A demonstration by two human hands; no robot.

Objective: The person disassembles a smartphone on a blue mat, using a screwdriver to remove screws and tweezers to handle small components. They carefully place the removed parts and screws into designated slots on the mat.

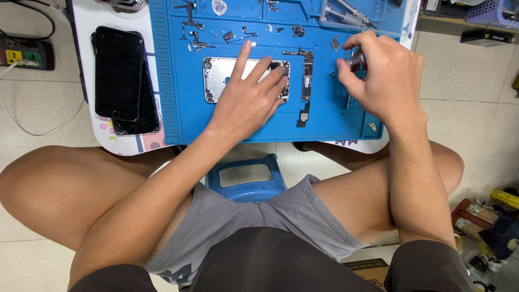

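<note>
I read this step as strip-down of an opened phone shell (223,79) lying on the blue mat (254,124) at the middle of the counter (102,135). My left hand (246,97) lies flat on the shell, fingers spread, pinning it, closed on nothing. My right hand (386,78) is pinched together on a small screwdriver (356,59), right of the shell and clear of it. A logic board (307,81) lies just right of the shell; loose brackets and screws (197,40) lie on the far mat. Two dark phones (120,75) are stacked at the left. Judgement: the next move calls for bringing the tip squarely onto a fastener while the shell is held steady.
</note>
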